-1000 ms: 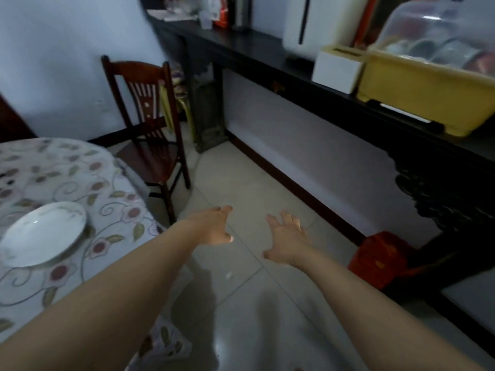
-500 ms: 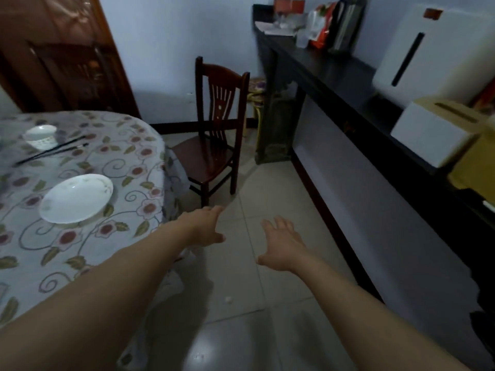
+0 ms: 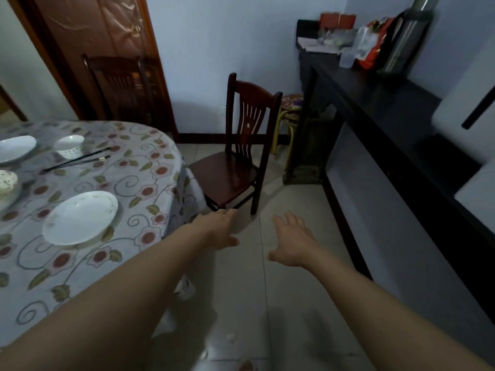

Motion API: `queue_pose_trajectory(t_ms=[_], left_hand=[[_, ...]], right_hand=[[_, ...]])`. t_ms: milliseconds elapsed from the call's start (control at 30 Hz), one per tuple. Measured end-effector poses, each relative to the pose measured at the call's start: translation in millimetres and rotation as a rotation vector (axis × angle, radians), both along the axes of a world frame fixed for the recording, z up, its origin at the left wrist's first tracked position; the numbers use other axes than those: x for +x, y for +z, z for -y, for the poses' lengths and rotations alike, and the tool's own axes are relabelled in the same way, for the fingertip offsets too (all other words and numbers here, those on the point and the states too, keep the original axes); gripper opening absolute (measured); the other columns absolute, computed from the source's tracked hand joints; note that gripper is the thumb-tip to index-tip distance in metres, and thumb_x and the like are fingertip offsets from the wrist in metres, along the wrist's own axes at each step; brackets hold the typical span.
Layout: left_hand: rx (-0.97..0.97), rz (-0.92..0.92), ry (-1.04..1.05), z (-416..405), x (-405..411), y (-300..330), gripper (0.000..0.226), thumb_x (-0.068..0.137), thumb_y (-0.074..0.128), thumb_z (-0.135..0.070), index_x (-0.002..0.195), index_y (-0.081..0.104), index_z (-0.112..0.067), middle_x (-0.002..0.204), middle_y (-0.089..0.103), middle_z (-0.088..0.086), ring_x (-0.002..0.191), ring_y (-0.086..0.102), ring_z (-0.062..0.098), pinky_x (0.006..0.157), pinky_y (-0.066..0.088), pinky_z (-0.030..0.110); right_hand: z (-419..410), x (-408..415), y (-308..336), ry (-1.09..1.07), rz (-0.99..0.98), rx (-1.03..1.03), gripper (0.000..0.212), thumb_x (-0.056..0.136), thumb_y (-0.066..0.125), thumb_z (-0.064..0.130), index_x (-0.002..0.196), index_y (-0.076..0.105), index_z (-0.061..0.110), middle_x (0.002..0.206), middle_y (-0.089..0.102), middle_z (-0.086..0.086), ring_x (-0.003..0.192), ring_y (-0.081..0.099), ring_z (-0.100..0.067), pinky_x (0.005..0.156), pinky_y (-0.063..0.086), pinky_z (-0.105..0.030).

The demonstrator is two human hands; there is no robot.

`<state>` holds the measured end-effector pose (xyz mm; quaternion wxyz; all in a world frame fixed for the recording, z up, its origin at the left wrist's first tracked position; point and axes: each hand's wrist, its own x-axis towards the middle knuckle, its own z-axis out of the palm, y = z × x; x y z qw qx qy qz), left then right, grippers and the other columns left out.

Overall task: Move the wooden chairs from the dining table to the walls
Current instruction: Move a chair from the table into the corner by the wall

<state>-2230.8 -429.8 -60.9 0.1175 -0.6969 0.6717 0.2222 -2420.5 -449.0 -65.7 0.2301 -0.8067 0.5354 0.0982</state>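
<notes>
Left hand (image 3: 218,229): empty, fingers loosely spread, near chair seat.
Right hand (image 3: 293,241): empty, spread wide above floor.
Wooden chair (image 3: 235,159): upright, just right of surface (image 3: 150,167).

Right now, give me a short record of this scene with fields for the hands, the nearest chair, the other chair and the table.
left hand: empty, open, reaching toward the near chair
right hand: empty, fingers spread, over the floor
near chair: wooden, at the table's edge, seat facing the table
far chair: wooden, by the brown door
table: floral cloth, set with white plates, bowls and chopsticks
chair grasped: not yet
</notes>
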Motion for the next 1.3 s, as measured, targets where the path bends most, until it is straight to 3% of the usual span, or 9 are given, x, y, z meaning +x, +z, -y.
queue_pose_trajectory(t_ms=[367,567,767,1033,1300], left_hand=[[-0.061,-0.041,0.052,160,38,19,0.082,0.09,0.055,-0.045,0.153,0.007,-0.023,0.158,0.022,0.006,0.14,0.034,0.029,0.112,0.033,0.046],[-0.099,-0.031,0.098,239,64,20,0.083,0.089,0.056,-0.045,0.153,0.007,-0.024,0.159,0.02,0.004,0.141,0.033,0.028,0.112,0.032,0.047],[-0.116,-0.038,0.193,344,80,19,0.084,0.088,0.059,-0.041,0.153,0.008,-0.023,0.159,0.021,0.005,0.141,0.032,0.028,0.113,0.033,0.046],[-0.137,-0.086,0.291,480,94,22,0.08,0.088,0.063,-0.035,0.151,0.015,-0.021,0.153,0.033,0.004,0.136,0.04,0.027,0.11,0.036,0.046],[-0.169,-0.061,0.236,602,131,16,0.084,0.086,0.065,-0.032,0.151,0.013,-0.023,0.156,0.026,0.005,0.14,0.034,0.028,0.115,0.031,0.047]], right_hand=[[168,36,25,0.04,-0.01,-0.084,0.096,0.083,0.067,0.038,0.153,0.005,0.021,0.16,0.004,-0.009,0.147,0.003,-0.031,0.119,0.016,-0.042],[257,65,28,0.071,0.019,-0.089,0.097,0.082,0.069,0.039,0.153,0.004,0.023,0.161,0.0,-0.01,0.148,-0.002,-0.031,0.12,0.013,-0.043],[377,91,25,0.159,-0.01,-0.122,0.094,0.08,0.069,0.043,0.151,0.011,0.021,0.155,0.013,-0.012,0.143,0.011,-0.032,0.116,0.021,-0.042],[534,124,21,0.238,-0.042,-0.127,0.099,0.081,0.069,0.04,0.153,0.005,0.02,0.158,0.006,-0.012,0.146,0.003,-0.032,0.12,0.016,-0.046],[640,169,12,0.188,-0.049,-0.161,0.099,0.081,0.069,0.033,0.153,0.003,0.024,0.159,0.002,-0.012,0.147,0.0,-0.032,0.12,0.012,-0.047]])
